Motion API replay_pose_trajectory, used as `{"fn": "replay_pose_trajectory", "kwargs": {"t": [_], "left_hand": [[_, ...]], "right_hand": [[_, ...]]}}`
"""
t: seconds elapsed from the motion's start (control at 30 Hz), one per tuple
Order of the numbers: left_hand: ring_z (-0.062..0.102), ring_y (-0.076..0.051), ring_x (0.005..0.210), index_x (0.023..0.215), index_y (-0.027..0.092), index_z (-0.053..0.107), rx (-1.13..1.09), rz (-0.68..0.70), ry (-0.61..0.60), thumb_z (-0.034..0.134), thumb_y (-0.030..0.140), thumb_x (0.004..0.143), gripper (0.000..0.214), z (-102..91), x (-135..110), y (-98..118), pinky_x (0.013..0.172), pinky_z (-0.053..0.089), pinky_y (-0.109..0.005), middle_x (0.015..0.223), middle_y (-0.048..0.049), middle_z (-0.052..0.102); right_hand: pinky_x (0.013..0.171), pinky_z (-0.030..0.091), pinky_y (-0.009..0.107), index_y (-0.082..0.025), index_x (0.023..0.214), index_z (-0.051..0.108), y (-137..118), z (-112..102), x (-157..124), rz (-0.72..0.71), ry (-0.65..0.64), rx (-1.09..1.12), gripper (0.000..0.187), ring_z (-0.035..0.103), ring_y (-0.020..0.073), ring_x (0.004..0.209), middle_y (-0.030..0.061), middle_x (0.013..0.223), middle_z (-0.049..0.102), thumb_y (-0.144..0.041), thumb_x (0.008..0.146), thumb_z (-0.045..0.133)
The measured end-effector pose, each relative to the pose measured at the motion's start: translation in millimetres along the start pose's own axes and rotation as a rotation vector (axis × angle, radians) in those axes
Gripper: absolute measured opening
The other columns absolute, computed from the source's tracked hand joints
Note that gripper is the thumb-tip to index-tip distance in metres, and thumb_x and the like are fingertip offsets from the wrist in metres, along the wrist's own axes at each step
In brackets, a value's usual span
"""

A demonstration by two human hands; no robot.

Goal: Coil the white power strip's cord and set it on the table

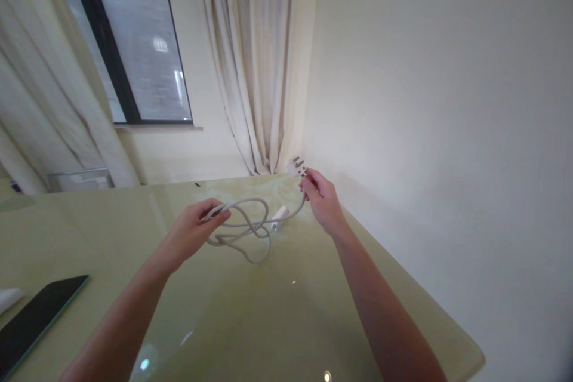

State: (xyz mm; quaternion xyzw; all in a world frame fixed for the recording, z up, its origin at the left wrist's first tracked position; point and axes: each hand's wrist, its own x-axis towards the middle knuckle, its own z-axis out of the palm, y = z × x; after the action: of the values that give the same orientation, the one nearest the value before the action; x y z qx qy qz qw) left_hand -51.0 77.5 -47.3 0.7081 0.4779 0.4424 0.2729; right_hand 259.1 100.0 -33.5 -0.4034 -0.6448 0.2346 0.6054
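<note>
My left hand (201,224) is closed around loops of a pale grey power cord (257,227), thumb on top. The loops hang loosely to the right of it, above the glossy table. At the cord's far end, a white plug (296,165) with its prongs showing is pinched in my right hand (320,194), near where the cord joins it. A small white block (280,216), perhaps the cord's other end or a socket, sits between my hands behind the loops; whether it is joined to the cord I cannot tell.
The pale green table (250,322) meets a plain wall (439,131) on the right. A dark flat panel (40,322) lies at the left. Beyond the far edge hang beige curtains (255,59) beside a window (138,30). A tiny dark piece (197,185) lies near that edge.
</note>
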Motion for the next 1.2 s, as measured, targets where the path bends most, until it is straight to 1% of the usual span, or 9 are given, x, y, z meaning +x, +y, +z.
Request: {"fn": "replay_pose_trajectory", "kwargs": {"t": [0.17, 0.4, 0.53, 0.67, 0.77, 0.83, 0.9, 1.07, 1.2], "left_hand": [[0.053, -0.017, 0.066, 0.077, 0.021, 0.070, 0.123, 0.048, -0.212, 0.072, 0.058, 0.084, 0.038, -19.9, -1.7, -7.2, 0.059, 0.040, -0.025, 0.069, -0.0001, 0.060], [0.072, -0.025, 0.086, 0.100, 0.021, 0.073, 0.262, -0.102, -0.453, 0.062, 0.061, 0.089, 0.042, -27.1, -8.6, -6.7, 0.072, 0.052, -0.030, 0.094, -0.0063, 0.075], [0.071, -0.025, 0.088, 0.105, 0.021, 0.075, 0.236, -0.061, -0.561, 0.058, 0.056, 0.094, 0.041, -29.8, -9.9, -6.0, 0.075, 0.053, -0.030, 0.095, -0.0061, 0.076], [0.069, -0.027, 0.110, 0.112, 0.023, 0.077, 0.278, 0.126, -0.471, 0.055, 0.040, 0.095, 0.033, -27.1, -7.4, -9.9, 0.095, 0.053, -0.035, 0.118, -0.0084, 0.076], [0.062, -0.029, 0.130, 0.096, 0.023, 0.079, 0.244, 0.216, -0.391, 0.052, 0.022, 0.088, 0.029, -20.6, -5.2, -10.0, 0.105, 0.051, -0.038, 0.138, -0.0093, 0.069], [0.060, -0.029, 0.133, 0.088, 0.023, 0.079, 0.257, 0.252, -0.353, 0.048, 0.012, 0.081, 0.033, -15.3, -4.1, -8.2, 0.106, 0.052, -0.040, 0.143, -0.0094, 0.066], [0.059, -0.029, 0.136, 0.100, 0.023, 0.080, 0.287, 0.294, -0.277, 0.046, 0.006, 0.076, 0.045, -11.0, -3.4, -6.8, 0.110, 0.050, -0.043, 0.146, -0.0104, 0.063], [0.058, -0.028, 0.138, 0.140, 0.025, 0.064, 0.203, 0.306, -0.160, 0.048, 0.009, 0.081, 0.063, -5.2, -4.0, -9.6, 0.108, 0.052, -0.044, 0.160, -0.0133, 0.048], [0.072, -0.027, 0.118, 0.142, 0.021, 0.059, 0.089, 0.224, -0.174, 0.049, 0.023, 0.094, 0.049, 5.6, -5.8, -3.7, 0.096, 0.059, -0.042, 0.131, -0.0155, 0.072]], "right_hand": [[0.068, 0.046, 0.028, -0.020, 0.105, 0.066, -4.8, -1.3, 3.8, 0.064, 0.188, 0.237, 0.030, 0.055, 0.0155, 0.076, 0.0018, 0.085, 0.064, -0.045, 0.089, 0.068], [0.070, 0.049, 0.027, -0.022, 0.095, 0.070, -17.8, 0.8, 0.0, -0.006, 0.150, 0.348, 0.024, 0.059, 0.0140, 0.077, -0.0002, 0.083, 0.065, -0.042, 0.084, 0.077], [0.076, 0.055, 0.029, -0.022, 0.098, 0.069, -16.7, 6.8, -2.6, -0.062, 0.163, 0.358, 0.022, 0.065, 0.0152, 0.084, 0.0018, 0.092, 0.071, -0.040, 0.088, 0.075], [0.083, 0.059, 0.034, -0.021, 0.104, 0.069, -9.2, 11.1, -3.6, -0.105, 0.237, 0.292, 0.023, 0.070, 0.0179, 0.093, 0.0049, 0.101, 0.075, -0.040, 0.092, 0.073], [0.095, 0.058, 0.040, -0.021, 0.108, 0.069, -1.2, 12.7, -3.2, -0.141, 0.297, 0.285, 0.023, 0.070, 0.0192, 0.104, 0.0066, 0.109, 0.075, -0.039, 0.094, 0.070], [0.102, 0.055, 0.043, -0.020, 0.106, 0.068, 2.8, 13.4, -2.6, -0.145, 0.331, 0.318, 0.021, 0.069, 0.0191, 0.109, 0.0063, 0.111, 0.074, -0.037, 0.094, 0.069], [0.104, 0.055, 0.047, -0.021, 0.105, 0.066, 3.9, 13.1, -1.3, -0.110, 0.363, 0.396, 0.020, 0.069, 0.0194, 0.111, 0.0053, 0.110, 0.074, -0.037, 0.094, 0.069], [0.102, 0.057, 0.049, -0.024, 0.103, 0.061, -5.4, 4.7, 3.8, -0.071, 0.488, 0.621, 0.019, 0.072, 0.0175, 0.104, 0.0007, 0.100, 0.074, -0.034, 0.090, 0.071], [0.098, 0.060, 0.046, -0.025, 0.103, 0.061, -16.8, 4.9, 1.2, 0.004, 0.397, 0.682, 0.019, 0.072, 0.0175, 0.101, 0.0004, 0.099, 0.074, -0.033, 0.089, 0.072]]}}
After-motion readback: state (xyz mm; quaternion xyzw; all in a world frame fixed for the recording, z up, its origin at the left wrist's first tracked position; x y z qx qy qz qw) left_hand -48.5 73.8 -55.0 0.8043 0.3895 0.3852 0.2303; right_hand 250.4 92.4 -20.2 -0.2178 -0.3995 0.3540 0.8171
